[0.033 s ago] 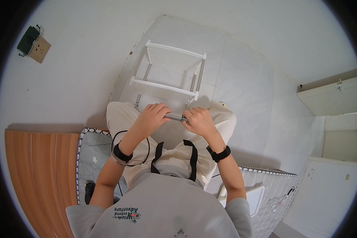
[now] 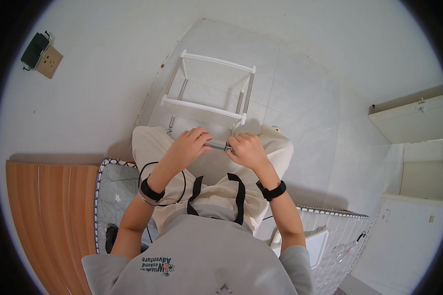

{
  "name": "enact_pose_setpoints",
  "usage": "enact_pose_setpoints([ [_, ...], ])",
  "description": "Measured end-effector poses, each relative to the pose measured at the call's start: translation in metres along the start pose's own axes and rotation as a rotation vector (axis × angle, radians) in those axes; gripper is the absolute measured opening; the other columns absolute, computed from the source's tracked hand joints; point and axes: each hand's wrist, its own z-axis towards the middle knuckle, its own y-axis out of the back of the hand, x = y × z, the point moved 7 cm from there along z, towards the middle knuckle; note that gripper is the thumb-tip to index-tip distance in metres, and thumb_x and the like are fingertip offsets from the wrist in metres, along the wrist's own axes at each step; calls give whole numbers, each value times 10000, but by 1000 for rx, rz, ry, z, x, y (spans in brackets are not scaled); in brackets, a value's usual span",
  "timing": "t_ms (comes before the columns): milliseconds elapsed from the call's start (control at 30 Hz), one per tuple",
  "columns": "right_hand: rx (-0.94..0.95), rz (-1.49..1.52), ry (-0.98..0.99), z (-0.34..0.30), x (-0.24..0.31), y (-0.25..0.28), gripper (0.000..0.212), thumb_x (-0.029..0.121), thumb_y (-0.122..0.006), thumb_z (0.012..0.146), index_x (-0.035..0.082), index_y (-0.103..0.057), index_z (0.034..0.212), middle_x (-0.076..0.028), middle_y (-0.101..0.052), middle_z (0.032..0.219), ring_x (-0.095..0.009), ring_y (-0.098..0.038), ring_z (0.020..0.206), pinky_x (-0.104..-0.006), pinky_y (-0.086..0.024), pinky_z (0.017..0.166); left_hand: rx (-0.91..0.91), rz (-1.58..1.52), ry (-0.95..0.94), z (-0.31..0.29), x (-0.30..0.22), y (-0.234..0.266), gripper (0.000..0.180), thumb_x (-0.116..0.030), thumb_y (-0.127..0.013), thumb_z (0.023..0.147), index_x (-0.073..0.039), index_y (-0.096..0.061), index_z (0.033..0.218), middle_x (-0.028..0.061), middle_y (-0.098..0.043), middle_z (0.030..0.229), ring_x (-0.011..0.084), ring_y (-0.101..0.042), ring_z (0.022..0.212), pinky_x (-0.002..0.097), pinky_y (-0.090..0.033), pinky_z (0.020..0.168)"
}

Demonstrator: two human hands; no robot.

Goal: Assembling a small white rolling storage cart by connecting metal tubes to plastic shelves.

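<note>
Between my hands, above my lap, a short grey metal tube (image 2: 215, 145) lies almost level. My left hand (image 2: 189, 142) is closed round its left end. The fingers of my right hand (image 2: 247, 149) are closed on a small metal fitting (image 2: 230, 148) with a dark ring at the tube's right end; most of that fitting is hidden by the fingers. Just beyond my knees stands a white shelf rack (image 2: 204, 105) with metal posts. One lower post (image 2: 172, 121) of the rack shows a small fitting at its end, near my left knee.
A wooden slatted panel (image 2: 54, 206) is at my left, beside a grey mat (image 2: 118, 184) with a patterned edge. White frame-like parts (image 2: 320, 246) and a clear plastic bag (image 2: 343, 253) lie at my right. White cabinets (image 2: 413, 236) stand far right; a wall socket (image 2: 49, 61) is upper left.
</note>
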Motion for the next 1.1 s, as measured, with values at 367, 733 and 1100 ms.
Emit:
enact_pose_setpoints([
  [367,44,-23,-9,2,1,0,179,178,-651,660,58,-521,683,-72,-561,630,-249,-582,630,-356,-463,589,50,-1,29,-2,7,0,297,-81,-625,759,-23,-512,1027,120,-540,967,307,-528,898,373,-418,787],
  [733,-1,16,-1,1,4,3,178,149,-657,667,57,-507,695,-82,-533,629,-255,-555,619,-365,-456,580,35,-15,34,-2,6,-3,264,-108,-614,770,-18,-507,994,126,-546,955,311,-526,860,379,-427,752],
  [1100,-17,4,10,2,3,4,221,146,-677,682,56,-487,749,-81,-517,682,-255,-549,655,-366,-457,584,-15,-54,23,-7,11,-3,306,-149,-603,809,-17,-529,1075,130,-544,963,309,-533,869,382,-431,764],
])
